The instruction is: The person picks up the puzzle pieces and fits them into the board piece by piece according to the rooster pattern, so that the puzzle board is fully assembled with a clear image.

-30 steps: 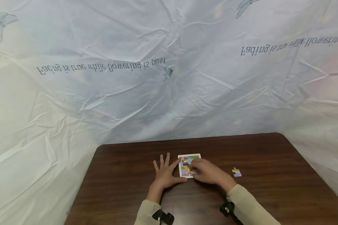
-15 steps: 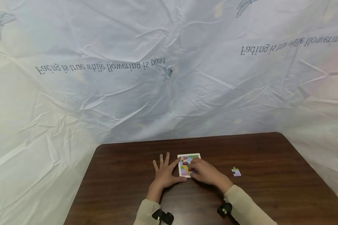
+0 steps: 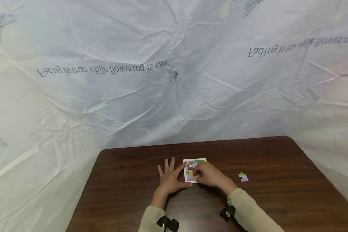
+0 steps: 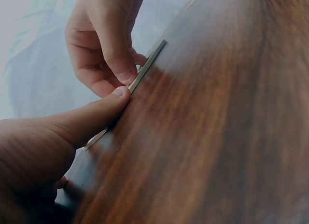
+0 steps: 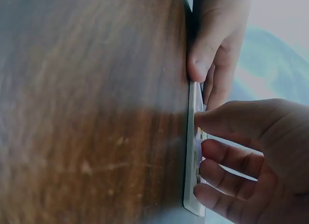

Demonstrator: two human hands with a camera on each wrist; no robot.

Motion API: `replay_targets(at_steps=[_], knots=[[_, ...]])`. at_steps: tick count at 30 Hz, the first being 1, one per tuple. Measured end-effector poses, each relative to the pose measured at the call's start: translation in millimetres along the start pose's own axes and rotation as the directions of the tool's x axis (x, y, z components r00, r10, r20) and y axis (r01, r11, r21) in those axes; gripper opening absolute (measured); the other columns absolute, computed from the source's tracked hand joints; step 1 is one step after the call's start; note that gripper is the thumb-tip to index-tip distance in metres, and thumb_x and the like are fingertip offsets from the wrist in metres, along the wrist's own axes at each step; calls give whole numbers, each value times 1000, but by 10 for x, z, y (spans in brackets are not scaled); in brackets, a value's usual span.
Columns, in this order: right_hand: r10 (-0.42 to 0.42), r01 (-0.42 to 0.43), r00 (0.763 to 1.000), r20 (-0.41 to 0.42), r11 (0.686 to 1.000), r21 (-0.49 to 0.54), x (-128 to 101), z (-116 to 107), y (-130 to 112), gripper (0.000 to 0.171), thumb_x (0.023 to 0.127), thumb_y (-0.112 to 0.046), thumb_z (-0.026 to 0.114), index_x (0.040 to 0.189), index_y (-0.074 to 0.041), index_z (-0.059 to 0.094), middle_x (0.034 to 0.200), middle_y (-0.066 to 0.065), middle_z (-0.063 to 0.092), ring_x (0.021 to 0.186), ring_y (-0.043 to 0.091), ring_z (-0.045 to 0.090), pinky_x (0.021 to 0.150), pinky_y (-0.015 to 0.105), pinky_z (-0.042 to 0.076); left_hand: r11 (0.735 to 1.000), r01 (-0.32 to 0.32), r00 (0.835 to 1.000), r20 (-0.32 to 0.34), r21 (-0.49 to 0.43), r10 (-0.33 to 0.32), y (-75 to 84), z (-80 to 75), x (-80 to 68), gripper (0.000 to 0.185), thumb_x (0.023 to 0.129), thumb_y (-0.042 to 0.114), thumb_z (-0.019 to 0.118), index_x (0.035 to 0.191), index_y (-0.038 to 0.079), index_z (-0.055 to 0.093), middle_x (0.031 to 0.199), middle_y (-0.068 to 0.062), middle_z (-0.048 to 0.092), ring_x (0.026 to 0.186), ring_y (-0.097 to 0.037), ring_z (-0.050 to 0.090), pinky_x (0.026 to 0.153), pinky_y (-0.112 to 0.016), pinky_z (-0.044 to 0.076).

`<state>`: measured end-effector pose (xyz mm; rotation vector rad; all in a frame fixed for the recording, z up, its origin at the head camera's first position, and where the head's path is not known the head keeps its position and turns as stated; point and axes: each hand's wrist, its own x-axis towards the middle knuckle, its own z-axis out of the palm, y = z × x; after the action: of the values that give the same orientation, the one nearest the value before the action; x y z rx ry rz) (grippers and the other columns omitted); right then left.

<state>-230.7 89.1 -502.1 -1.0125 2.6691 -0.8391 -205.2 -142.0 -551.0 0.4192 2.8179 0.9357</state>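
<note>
A small jigsaw puzzle board [image 3: 188, 179] with a pale frame and a colourful rooster picture lies flat on the table. My left hand [image 3: 169, 183] is spread at its left side; the thumb touches the near edge and the index finger reaches the upper left side. Over the board's right half, my right hand [image 3: 211, 174] bends its fingers down onto the picture. In the right wrist view, its thumb and fingertips pinch at a coloured puzzle piece [image 5: 199, 134], largely hidden by the fingers. The hand also covers much of the picture's right side.
A loose puzzle piece [image 3: 243, 177], lilac and green, lies to the right of my right hand. The dark wooden table [image 3: 127, 180] ends at a rounded far edge. Behind it hangs a pale printed sheet [image 3: 150, 106]. Each wrist wears a black strap.
My right hand has shifted slightly left across the board, its fingers now covering more of the picture's middle. My left hand, the board and the loose piece stay in place.
</note>
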Motion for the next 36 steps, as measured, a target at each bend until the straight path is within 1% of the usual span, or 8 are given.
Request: replay_targets(at_steps=[10,15,19,21,23,29,33,36], knots=[[-35,35,998,55,999,3,90,-37,34,14,93,-2,75,105,-7,81,99,1,69,89,13,64,77,35,58,1000,-14,1000,15,-6,14,-82,-65,101,97,83,64,83,163,28,44,174,-25,9,158,-55,-6,116,-80,-10],[-88,89,996,-15,993,82,13,-111,145,14,98,-2,72,110,-5,79,107,5,72,92,15,67,78,37,59,1000,-26,999,24,-16,26,-130,-91,182,98,81,64,84,163,27,45,174,-25,10,158,-55,-6,116,-80,-10],[-50,62,994,-93,990,129,-136,-270,307,16,101,-4,71,116,-5,77,111,8,73,92,15,68,76,36,59,999,-32,999,26,-15,32,-166,-109,242,98,81,63,85,163,26,46,174,-24,11,158,-54,-4,117,-79,-9],[0,10,994,-107,995,98,-226,-385,388,18,100,-6,72,118,-5,77,113,7,73,96,18,69,78,37,59,999,-35,999,26,-15,35,-184,-124,268,98,80,62,86,162,26,46,174,-25,12,158,-54,-4,117,-79,-9],[42,-38,994,-103,998,43,-383,-512,462,21,98,-7,75,119,-5,76,115,6,73,102,23,70,82,40,60,1000,-26,999,21,-15,27,-154,-110,228,98,80,62,87,162,26,47,174,-24,12,158,-54,-4,117,-79,-9],[114,-115,993,-27,991,-72,-833,-799,633,31,93,-8,81,123,-4,74,122,11,70,111,36,68,86,50,59,1000,-7,1000,11,-13,8,-66,-74,116,98,80,63,86,162,27,47,174,-23,12,158,-54,-4,117,-79,-9],[148,-144,988,48,987,-72,-1032,-892,713,33,91,-8,83,122,-4,74,122,13,70,110,37,68,84,50,59,1000,1,1000,-2,-3,-1,-18,-43,46,97,80,63,86,162,28,47,174,-24,12,158,-54,-4,117,-79,-9],[167,-160,982,85,983,-86,-1146,-904,758,29,88,-8,86,115,-5,76,122,15,70,105,34,68,81,47,59,1000,14,1000,-7,-1,-14,21,-18,-9,97,80,63,86,162,28,47,174,-24,12,158,-54,-4,117,-79,-9]])
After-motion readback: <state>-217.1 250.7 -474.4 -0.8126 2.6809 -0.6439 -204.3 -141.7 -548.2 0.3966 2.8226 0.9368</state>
